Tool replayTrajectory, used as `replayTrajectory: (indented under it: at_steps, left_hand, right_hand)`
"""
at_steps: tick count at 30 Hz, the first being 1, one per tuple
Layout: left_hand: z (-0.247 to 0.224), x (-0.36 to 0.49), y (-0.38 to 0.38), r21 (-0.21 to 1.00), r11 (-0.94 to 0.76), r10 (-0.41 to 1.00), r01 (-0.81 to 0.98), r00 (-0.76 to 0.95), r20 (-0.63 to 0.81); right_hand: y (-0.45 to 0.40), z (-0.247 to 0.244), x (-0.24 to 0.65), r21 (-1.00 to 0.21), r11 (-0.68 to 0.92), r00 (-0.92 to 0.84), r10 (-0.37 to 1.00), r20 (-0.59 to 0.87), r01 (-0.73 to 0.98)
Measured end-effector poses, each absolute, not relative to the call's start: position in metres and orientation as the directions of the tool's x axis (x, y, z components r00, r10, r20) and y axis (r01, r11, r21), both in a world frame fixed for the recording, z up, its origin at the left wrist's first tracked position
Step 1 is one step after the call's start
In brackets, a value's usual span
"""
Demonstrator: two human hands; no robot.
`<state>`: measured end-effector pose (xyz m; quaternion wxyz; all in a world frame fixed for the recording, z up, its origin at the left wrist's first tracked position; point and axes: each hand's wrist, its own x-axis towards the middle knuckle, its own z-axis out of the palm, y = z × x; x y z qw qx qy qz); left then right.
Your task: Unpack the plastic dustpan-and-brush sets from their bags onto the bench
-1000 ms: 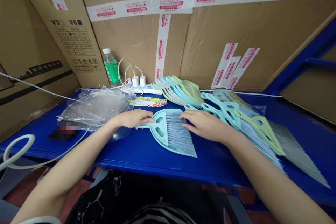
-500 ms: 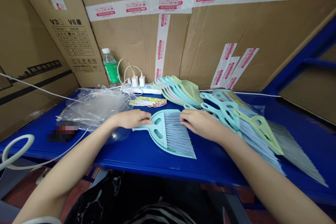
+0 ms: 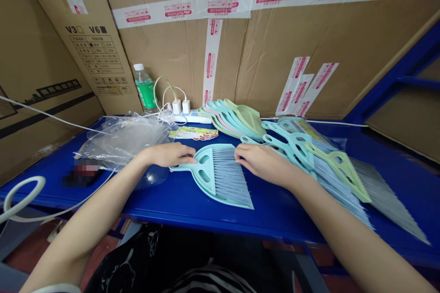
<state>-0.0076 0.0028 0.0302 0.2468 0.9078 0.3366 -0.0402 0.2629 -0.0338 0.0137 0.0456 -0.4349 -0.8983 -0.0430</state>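
Observation:
A light-blue hand brush [image 3: 205, 171] with grey-blue bristles lies on a matching dustpan [image 3: 237, 204] in front of me. My left hand [image 3: 171, 154] is closed round the handles of both at their left end. My right hand [image 3: 252, 158] has its fingers pressed together at the upper right edge of the bristles; whether it pinches some of them is hidden. To the right lie several blue brushes [image 3: 292, 144] and a green brush [image 3: 340, 167]. Behind them a fanned stack of dustpans [image 3: 237, 119] in green, pink and blue rests near the cardboard.
Clear plastic bags [image 3: 127, 139] lie at the left behind a blurred dark object [image 3: 82, 172]. A bottle [image 3: 146, 89], a power strip [image 3: 195, 118] with chargers and printed cards [image 3: 194, 133] stand or lie along the back of the blue table [image 3: 165, 206]. Cardboard walls it in.
The brush and dustpan have shifted slightly left with my left hand. My right hand has barely moved, and the bristles' right tip has slid a little left.

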Motion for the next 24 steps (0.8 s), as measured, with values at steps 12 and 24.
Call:
replayTrajectory:
  at_steps: [12,24]
  left_hand:
    - [0.019,0.007,0.004,-0.082,-0.561,0.826,0.824,0.563,0.012]
    - [0.010,-0.002,0.013,0.018,-0.614,0.789,0.789,0.614,-0.022]
  right_hand:
    - [-0.037,0.019,0.259,0.038,0.601,-0.602,0.796,0.058,0.799]
    - [-0.038,0.018,0.260,0.041,0.604,-0.605,0.793,0.069,0.796]
